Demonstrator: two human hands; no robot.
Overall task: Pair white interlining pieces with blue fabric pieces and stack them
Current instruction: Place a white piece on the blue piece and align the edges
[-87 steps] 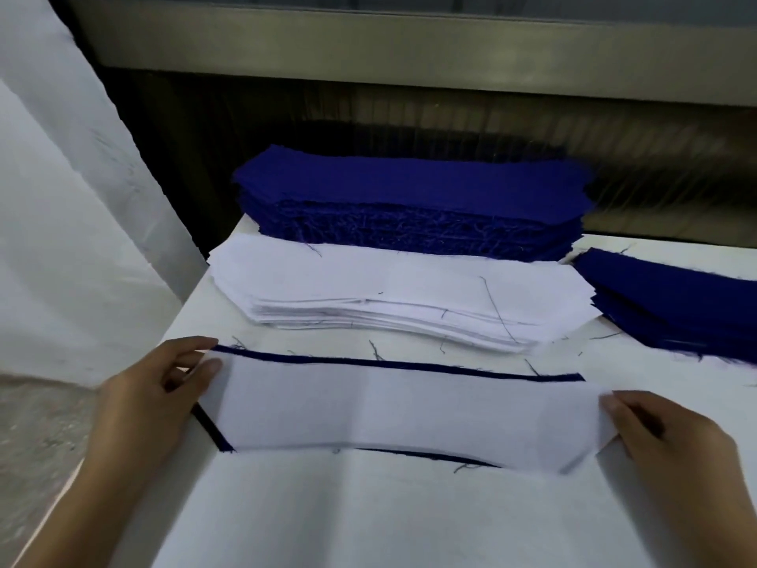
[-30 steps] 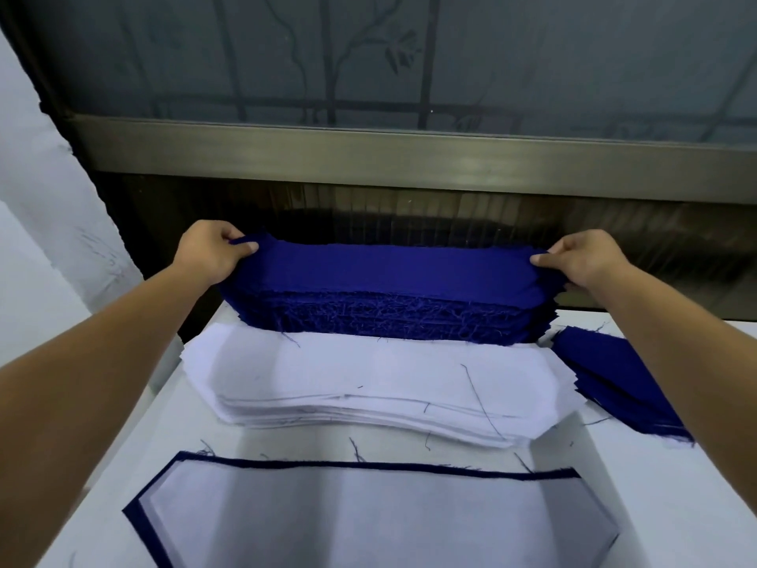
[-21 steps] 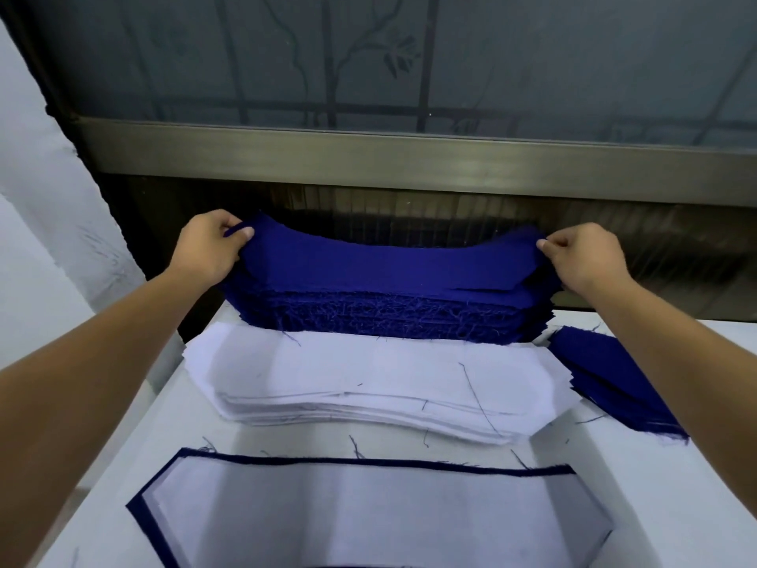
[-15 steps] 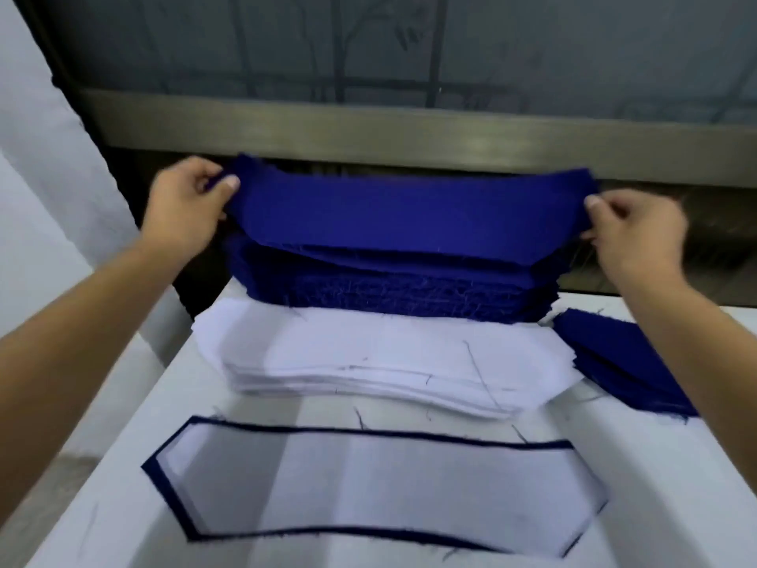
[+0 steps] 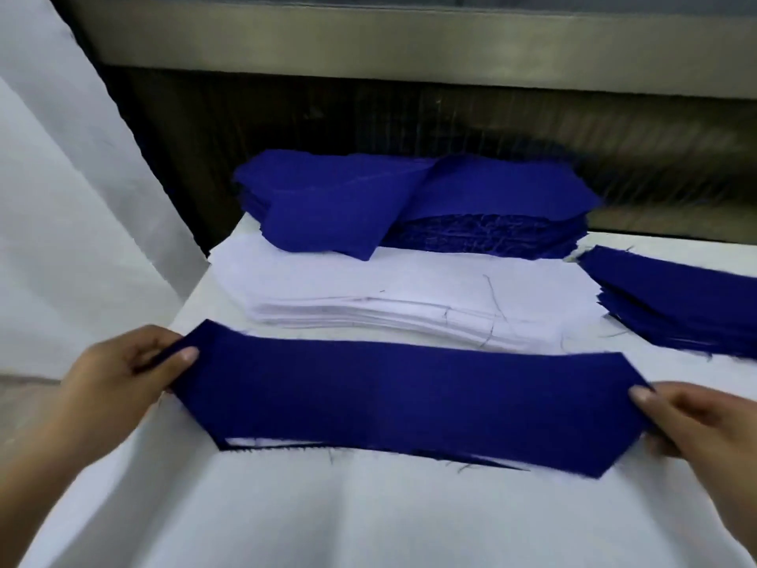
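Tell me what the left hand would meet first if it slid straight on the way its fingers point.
Probably the white interlining stack: the left hand, gripping the blue piece, points right and slightly away toward its near edge; height unclear.

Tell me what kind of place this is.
Probably a garment workshop: a stack of cut blue fabric pieces, a stack of white interlining cut alike, and loose threads on the white table.
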